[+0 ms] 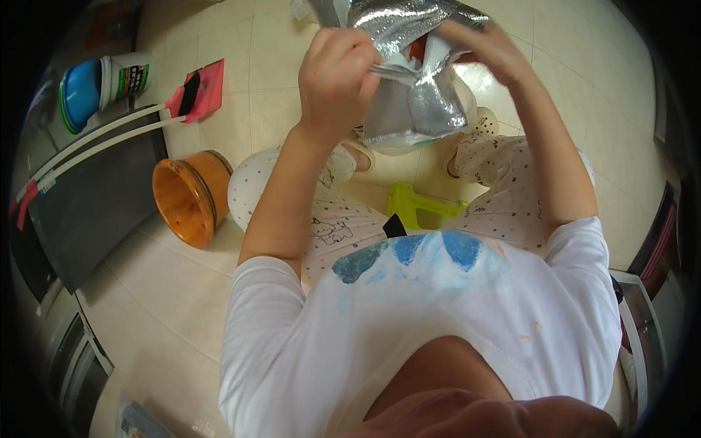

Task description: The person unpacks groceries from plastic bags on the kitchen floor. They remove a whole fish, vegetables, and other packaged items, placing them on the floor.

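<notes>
My left hand (338, 82) is closed on the rim of a silver foil insulated bag (402, 24), at the top of the view. Slightly blurred, my right hand (490, 52) touches the bag's right side with its fingers stretched over the foil. Whether those fingers pinch the foil, I cannot tell. A small orange-red patch shows in the opening between the foil folds; what it belongs to is hidden. Below the foil, a whitish plastic bag (465, 90) is partly in view between my feet.
A lime-green plastic stool (402, 200) shows between my legs. To the left stand a wooden bucket (189, 191), a pink dustpan (211, 90) with long white handles, and a blue basin (82, 93) beside a white tub (128, 76). A white-framed glass drawer or cabinet (646, 317) is at right.
</notes>
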`<state>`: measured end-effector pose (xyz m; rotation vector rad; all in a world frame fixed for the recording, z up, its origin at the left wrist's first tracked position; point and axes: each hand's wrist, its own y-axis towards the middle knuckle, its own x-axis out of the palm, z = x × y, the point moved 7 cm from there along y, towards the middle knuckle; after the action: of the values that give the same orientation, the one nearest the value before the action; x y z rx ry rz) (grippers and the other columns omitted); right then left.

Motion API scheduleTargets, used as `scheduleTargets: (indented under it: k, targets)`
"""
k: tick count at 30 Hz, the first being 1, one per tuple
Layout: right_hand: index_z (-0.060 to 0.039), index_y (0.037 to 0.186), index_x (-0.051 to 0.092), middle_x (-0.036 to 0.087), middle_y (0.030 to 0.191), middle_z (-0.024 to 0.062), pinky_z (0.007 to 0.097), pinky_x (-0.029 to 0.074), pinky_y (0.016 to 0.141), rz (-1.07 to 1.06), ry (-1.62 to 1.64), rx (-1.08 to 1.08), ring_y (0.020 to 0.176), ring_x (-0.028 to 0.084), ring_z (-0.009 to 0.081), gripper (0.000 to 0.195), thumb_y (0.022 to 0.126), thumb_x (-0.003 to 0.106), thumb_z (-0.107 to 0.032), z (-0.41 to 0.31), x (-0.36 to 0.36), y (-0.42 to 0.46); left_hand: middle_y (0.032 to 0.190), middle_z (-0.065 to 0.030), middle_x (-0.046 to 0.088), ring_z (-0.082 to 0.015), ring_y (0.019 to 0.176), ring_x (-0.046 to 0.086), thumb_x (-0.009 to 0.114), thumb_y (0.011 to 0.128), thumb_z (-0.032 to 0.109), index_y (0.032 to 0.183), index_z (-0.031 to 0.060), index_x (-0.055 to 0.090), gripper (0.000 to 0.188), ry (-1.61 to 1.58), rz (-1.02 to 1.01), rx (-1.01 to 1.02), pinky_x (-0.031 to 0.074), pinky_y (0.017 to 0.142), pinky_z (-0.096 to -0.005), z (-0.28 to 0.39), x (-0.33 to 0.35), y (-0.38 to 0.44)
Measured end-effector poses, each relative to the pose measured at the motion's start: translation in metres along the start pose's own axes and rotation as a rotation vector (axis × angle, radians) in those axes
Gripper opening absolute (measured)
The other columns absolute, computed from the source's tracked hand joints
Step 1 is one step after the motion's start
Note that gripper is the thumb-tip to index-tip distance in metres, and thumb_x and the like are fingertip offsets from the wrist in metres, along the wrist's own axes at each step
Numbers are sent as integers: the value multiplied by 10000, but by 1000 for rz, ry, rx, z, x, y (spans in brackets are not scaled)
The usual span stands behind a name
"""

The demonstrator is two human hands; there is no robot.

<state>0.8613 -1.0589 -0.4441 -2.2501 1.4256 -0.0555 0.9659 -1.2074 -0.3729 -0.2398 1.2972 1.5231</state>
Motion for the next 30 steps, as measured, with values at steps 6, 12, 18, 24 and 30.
scheduleTargets:
  k: [6,12,18,24,30]
  targets:
    - [-53,1010,558,625,835,45,284,480,671,-108,-184,-298,790,590,130,253,770,598,-123,44,19,21,764,-61,563,-236,749,525,639,538,-32,701,39,564,193,10,17,-106,436,638,-303,-11,8,-1]
    - [-7,813,612,616,703,135,325,462,569,102,-322,-349,636,594,235,141,679,622,-50,44,-32,49,776,-71,580,-248,773,534,663,564,-21,725,40,563,199,-33,-29,-204,441,673,-311,-27,-5,-8]
    - [14,1047,534,600,865,52,273,507,669,-295,154,62,720,581,123,299,849,561,-209,62,-2,39,865,-56,604,-240,835,525,640,598,-10,813,62,577,235,93,-67,-100,377,832,-339,-24,7,-2]
    - [15,1063,524,595,864,69,281,497,637,-113,421,242,723,571,125,353,876,534,-283,88,2,51,919,-40,611,-217,875,530,559,626,-25,932,85,607,330,159,-115,2,348,872,-369,7,18,6]
    - [47,1016,545,607,907,102,300,508,685,-83,506,271,756,589,152,308,873,524,-226,92,6,51,783,-76,614,-237,739,576,596,709,50,960,78,609,253,13,-422,-152,430,746,-335,9,53,-22]
